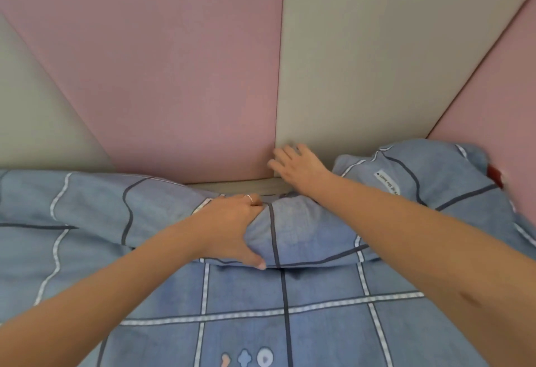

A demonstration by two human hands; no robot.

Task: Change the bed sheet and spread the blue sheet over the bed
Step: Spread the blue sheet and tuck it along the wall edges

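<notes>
The blue sheet (246, 303), checked with dark and white lines, covers the bed across the lower half of the view. At the head of the bed its far edge is bunched into a thick roll (307, 236). My left hand (232, 227) grips that roll, thumb under it and fingers over the top. My right hand (295, 163) is beyond the roll with fingers spread, touching the padded wall panel just above the narrow gap at the bed's edge. It holds nothing.
Pink (174, 76) and beige (391, 62) padded wall panels rise right behind the bed. A blue checked pillow (420, 175) with a small label lies at the right. A strip of bare bed edge (240, 185) shows between roll and wall.
</notes>
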